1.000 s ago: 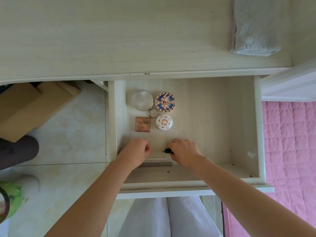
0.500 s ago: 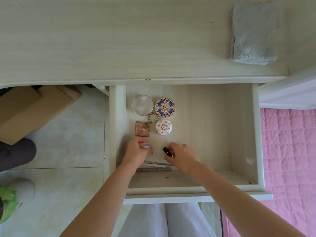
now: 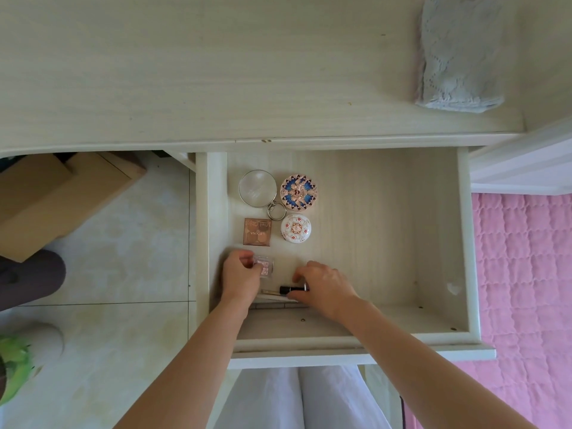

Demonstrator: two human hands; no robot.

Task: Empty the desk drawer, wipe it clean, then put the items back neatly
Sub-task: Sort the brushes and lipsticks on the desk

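Observation:
The pale wooden drawer [image 3: 439, 243] is pulled open below the desk top [image 3: 216, 72]. In its left part lie a round clear mirror with a key ring [image 3: 257, 188], a blue patterned round box [image 3: 298, 191], a brown square palette [image 3: 257, 231] and a white flowered round box [image 3: 295, 228]. My left hand [image 3: 240, 275] pinches a small pink glitter case [image 3: 263, 265] just below the palette. My right hand [image 3: 325, 287] rests on a black tube [image 3: 291, 288] lying flat. Thin brushes [image 3: 272, 297] lie under both hands near the drawer's front.
A folded grey cloth [image 3: 458, 54] lies on the desk top at the far right. Cardboard boxes [image 3: 52, 199] stand on the tiled floor to the left. A pink quilted bed cover [image 3: 523, 289] is to the right. The drawer's right half is bare wood.
My left hand has lifted the pink glitter case from the front and moved it up beside the palette. My right hand has laid the black tube flat near the brushes.

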